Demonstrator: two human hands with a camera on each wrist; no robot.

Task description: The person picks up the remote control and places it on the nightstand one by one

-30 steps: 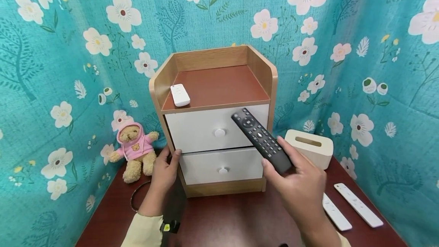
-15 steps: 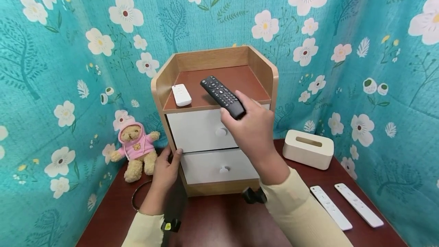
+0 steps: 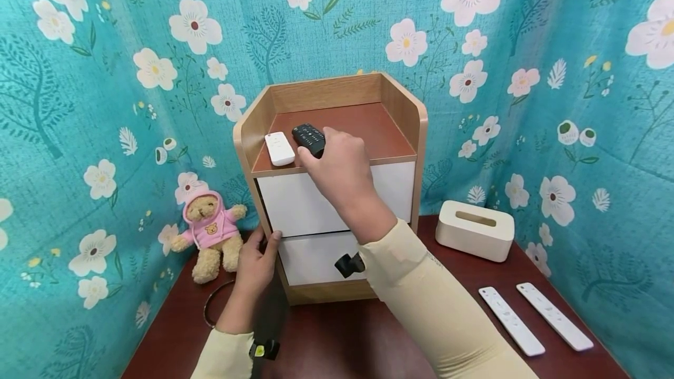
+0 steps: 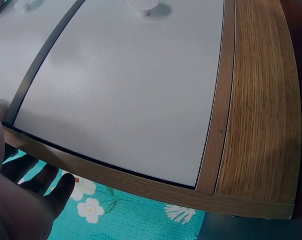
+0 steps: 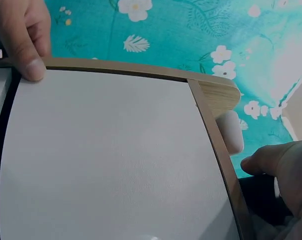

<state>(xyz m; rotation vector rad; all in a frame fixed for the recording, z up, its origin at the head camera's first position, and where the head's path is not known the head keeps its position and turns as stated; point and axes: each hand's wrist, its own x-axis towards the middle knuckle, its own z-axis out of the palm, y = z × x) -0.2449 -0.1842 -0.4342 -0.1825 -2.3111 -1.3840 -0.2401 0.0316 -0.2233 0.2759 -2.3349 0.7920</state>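
One black remote is held by the right hand over the left half of the top shelf of the cabinet, just right of a short white remote. Grip condition, right: thumb and fingers pinch the black remote towards its near end, thumb on the left. Grip condition, left: the left hand holds the cabinet's left edge, thumb lapped over onto the front, fingers along the outer side. The step in hand is judged to be a placing on the shelf. For sound work, the black remote should be lowered flat, far and near ends together. Since the thumb lies on the side facing the white remote, a gap should be left there so that it can lift away without nudging its neighbour. Release is best deferred until the whole underside bears on the shelf; contact beneath cannot be confirmed from these views. The left hand should only steady; a hard push could shift the cabinet. Appearance of the black remote: dark casing, button side up, small pale-marked keys in rows, lying aslant from far left to near right. Its near end is hidden by the hand; no damage can be made out.
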